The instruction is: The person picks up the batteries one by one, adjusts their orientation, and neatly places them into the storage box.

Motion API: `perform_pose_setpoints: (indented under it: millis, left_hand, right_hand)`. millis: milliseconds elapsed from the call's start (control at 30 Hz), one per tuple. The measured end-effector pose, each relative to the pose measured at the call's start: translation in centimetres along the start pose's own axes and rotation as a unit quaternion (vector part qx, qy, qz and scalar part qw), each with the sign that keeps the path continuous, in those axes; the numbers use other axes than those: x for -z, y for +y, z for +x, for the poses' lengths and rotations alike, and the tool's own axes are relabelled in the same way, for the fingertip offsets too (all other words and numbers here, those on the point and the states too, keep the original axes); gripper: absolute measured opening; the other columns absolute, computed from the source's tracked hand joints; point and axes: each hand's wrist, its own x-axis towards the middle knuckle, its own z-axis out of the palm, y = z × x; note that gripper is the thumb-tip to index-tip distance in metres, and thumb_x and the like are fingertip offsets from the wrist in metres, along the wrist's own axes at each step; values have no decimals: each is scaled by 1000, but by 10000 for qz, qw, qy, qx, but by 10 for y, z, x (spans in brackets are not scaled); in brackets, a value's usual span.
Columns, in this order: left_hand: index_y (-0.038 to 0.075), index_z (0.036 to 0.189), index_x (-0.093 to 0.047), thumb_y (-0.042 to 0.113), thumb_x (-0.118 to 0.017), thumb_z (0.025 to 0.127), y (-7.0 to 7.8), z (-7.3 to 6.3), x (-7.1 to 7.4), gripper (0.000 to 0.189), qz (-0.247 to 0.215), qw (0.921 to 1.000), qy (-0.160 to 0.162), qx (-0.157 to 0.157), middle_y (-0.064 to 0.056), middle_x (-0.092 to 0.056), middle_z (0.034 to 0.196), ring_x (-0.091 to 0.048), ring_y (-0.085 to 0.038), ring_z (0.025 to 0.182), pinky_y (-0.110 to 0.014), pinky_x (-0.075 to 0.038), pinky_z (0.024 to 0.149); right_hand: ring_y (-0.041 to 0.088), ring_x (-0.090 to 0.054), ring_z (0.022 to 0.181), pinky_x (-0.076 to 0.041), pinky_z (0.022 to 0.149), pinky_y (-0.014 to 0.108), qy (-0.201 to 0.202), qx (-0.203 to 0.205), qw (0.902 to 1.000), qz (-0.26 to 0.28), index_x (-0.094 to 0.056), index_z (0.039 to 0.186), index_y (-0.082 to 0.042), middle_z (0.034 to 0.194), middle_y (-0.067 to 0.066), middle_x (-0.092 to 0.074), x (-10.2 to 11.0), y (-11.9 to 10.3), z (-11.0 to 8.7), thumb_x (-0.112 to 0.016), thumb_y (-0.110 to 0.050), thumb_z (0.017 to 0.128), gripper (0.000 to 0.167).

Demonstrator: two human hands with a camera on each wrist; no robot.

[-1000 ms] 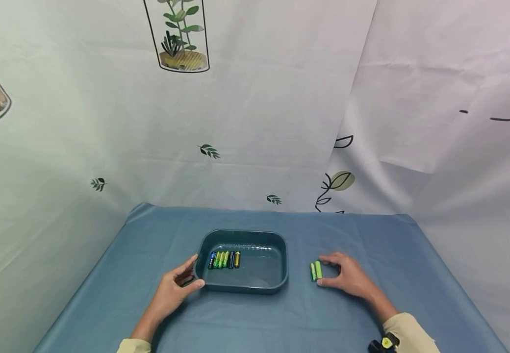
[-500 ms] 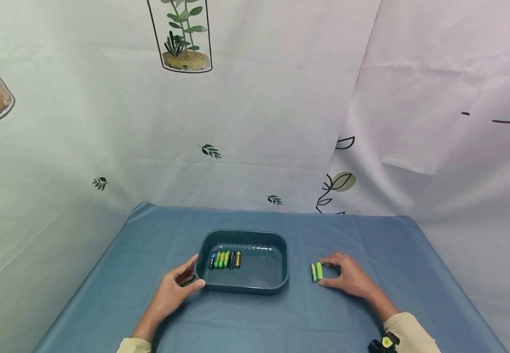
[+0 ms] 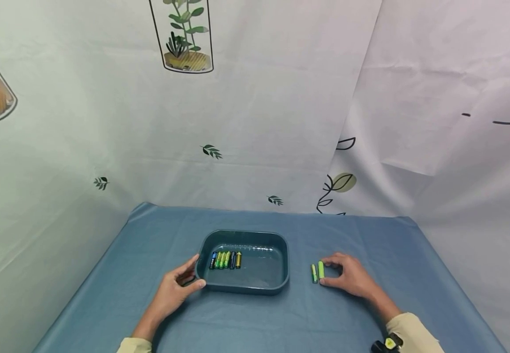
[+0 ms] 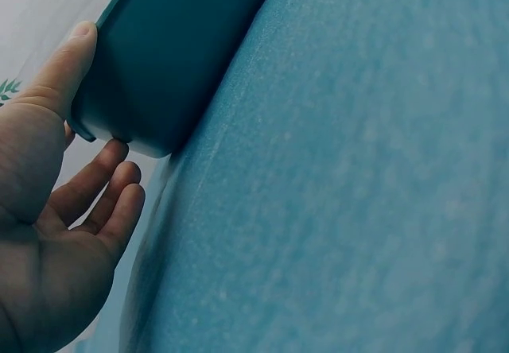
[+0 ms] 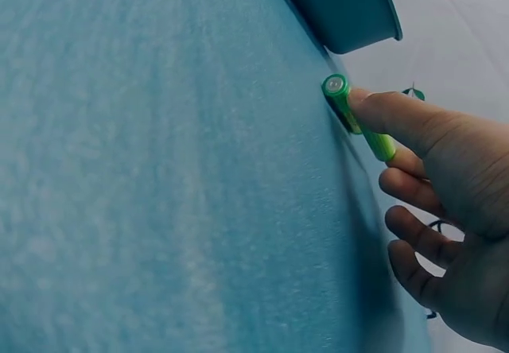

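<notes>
A dark teal rectangular tray [image 3: 259, 287] sits on the table, with several batteries [image 3: 225, 260] lined up side by side at its left inside. My left hand [image 3: 170, 289] grips the tray's left end; in the left wrist view the thumb [image 4: 70, 63] is on the rim and a fingertip touches the underside of the lip. To the right of the tray, my right hand [image 3: 347, 277] pinches a light green battery [image 3: 321, 269] lengthwise between thumb and fingertip. Just left of it lies a green battery [image 3: 314, 273] on the cloth, its end facing the right wrist camera.
A blue cloth [image 3: 255, 323] covers the table under everything. Behind and at the sides hang pale curtains [image 3: 259, 113] printed with plants and leaves. A small black device [image 3: 387, 343] sits at the right sleeve.
The light green battery in my right hand has shifted slightly right, so a gap now shows between it and the other green battery. The left hand and tray stay put.
</notes>
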Motion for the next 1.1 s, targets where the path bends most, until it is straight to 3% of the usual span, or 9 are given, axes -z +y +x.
perform_pose_setpoints:
  millis: [300, 633, 1100]
  left_hand:
    - [16, 153, -51, 27, -83, 88, 1, 1, 1, 73, -118, 9999, -14, 6, -19, -49, 153, -55, -37, 134, -41, -54, 105]
    - [17, 153, -51, 27, -84, 87, -3, 1, -1, 74, -34, 10000, 1, 12, -17, -50, 153, -56, -36, 133, -41, -55, 104]
    - [16, 153, -51, 26, -83, 88, -3, 0, 0, 73, -88, 9999, -54, 5, -17, -50, 153, -55, -36, 134, -43, -54, 105]
  right_hand:
    - [21, -66, 99, -57, 78, 41, 122, 6, 9999, -73, -75, 120, -13, 116, 2, -72, 16, -14, 3, -88, -44, 80, 52]
    - [24, -65, 100, -56, 69, 35, 530, 255, 9981, -192, -76, 119, -15, 115, 2, -71, 32, -34, 14, -89, -39, 80, 48]
    - [30, -67, 103, -57, 72, 39, 357, 113, 9993, -12, -75, 122, -17, 110, 1, -70, 33, -76, 46, -88, -42, 80, 51]
